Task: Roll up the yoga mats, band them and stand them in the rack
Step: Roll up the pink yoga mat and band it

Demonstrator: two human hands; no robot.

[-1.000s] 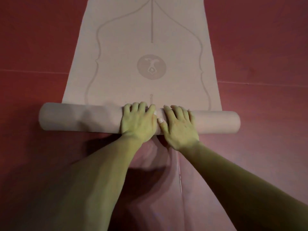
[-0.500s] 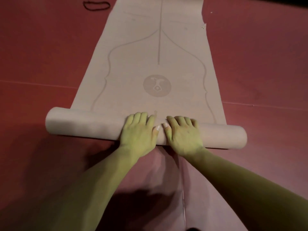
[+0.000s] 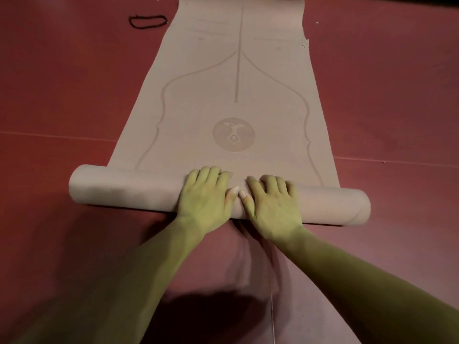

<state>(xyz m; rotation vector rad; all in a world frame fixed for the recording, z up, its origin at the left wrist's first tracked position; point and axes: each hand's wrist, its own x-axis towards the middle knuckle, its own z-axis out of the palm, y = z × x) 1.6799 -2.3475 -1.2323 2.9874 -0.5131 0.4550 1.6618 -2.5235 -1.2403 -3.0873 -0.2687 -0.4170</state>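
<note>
So the tan yoga mat [image 3: 223,83] lies on the red floor [image 3: 62,95], running up the middle of the frame, and its near end is wound into a roll [image 3: 124,187] that stretches across the lower middle. Both hands sit on the centre of that roll, side by side, thumbs nearly touching. The left hand [image 3: 206,199] and right hand [image 3: 273,207] are laid flat, palms pressing down, fingers draped over the top toward the flat part, not clenched round anything. There's a round logo [image 3: 233,134] printed just above the hands, with a long centre line higher up. A thin black band [image 3: 148,21] lies as a loop on the floor, upper left, apart from the mat.
</note>
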